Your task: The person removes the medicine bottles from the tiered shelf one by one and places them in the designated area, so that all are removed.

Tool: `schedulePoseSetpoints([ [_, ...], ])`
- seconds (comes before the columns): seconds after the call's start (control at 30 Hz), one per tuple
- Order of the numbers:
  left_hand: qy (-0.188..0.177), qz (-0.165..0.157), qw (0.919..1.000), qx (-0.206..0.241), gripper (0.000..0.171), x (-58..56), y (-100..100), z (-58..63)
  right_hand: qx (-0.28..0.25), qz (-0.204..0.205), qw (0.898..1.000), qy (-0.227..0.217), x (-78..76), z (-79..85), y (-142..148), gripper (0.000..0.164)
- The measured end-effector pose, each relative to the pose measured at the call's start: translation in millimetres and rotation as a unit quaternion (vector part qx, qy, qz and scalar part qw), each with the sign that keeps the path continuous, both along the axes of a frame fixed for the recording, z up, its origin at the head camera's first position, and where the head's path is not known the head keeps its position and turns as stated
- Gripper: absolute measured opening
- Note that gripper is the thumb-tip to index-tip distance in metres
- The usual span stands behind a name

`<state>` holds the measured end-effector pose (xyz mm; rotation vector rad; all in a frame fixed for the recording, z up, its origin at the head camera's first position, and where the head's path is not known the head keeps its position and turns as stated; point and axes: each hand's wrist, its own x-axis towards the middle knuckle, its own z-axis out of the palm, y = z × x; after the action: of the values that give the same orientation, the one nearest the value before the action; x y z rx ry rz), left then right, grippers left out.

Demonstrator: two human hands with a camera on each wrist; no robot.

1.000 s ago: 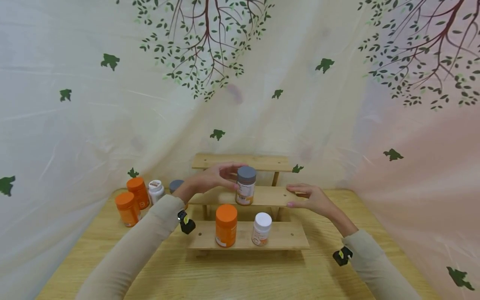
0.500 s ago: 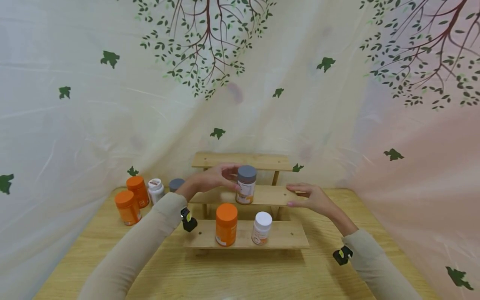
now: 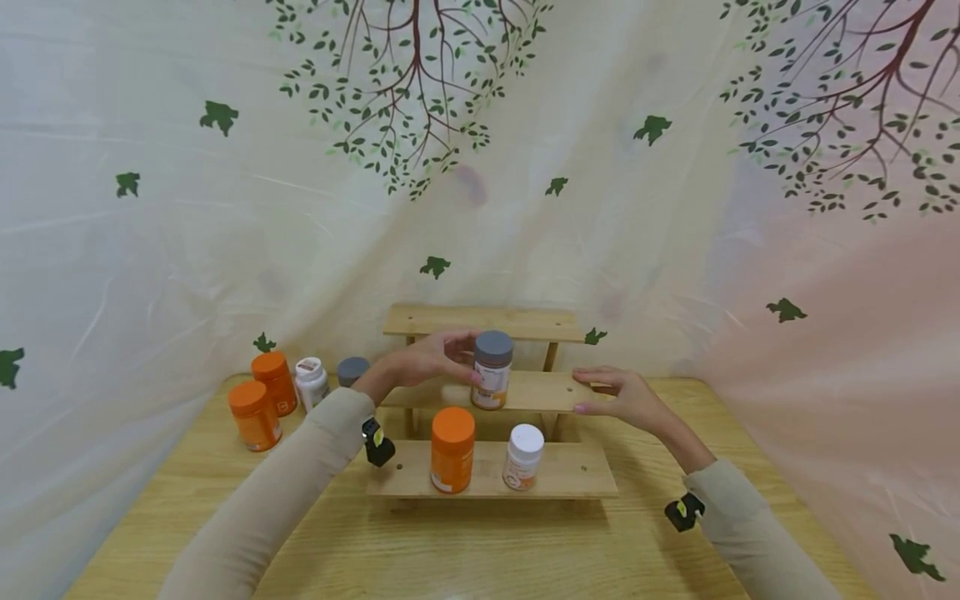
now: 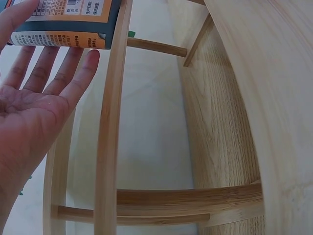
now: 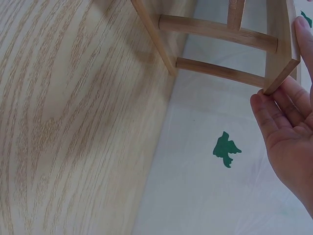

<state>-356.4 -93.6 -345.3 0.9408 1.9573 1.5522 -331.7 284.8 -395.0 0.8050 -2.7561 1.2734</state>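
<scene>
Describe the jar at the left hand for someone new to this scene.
Find the tiered wooden stand. On its middle board stands a jar held by the left hand. Its grey lid sets it apart from the orange jar and white jar below.

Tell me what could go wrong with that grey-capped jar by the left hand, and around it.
The grey-capped jar is near the middle shelf's front edge; a nudge from the left hand might tip it onto the orange jar below. The right hand holds that shelf's end, so pushing could shift it. The left sleeve might brush the white bottle.
</scene>
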Motion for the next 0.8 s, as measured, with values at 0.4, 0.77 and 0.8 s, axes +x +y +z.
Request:
schedulePoseSetpoints([
  [0.4,0.001,0.013,0.9998,-0.016,0.066,1.9,0.8,0.9,0.0,0.003,1.0,-0.002,1.4,1.2,-0.5,0.061],
  [0.77,0.01,0.021,0.9995,-0.022,0.066,5.6,-3.1,1.2,-0.001,0.01,1.0,0.001,1.7,1.9,0.2,0.061],
  [0.8,0.012,0.023,0.9994,-0.023,0.065,5.9,-3.8,1.5,0.0,0.01,1.0,0.002,1.7,2.1,0.4,0.061],
])
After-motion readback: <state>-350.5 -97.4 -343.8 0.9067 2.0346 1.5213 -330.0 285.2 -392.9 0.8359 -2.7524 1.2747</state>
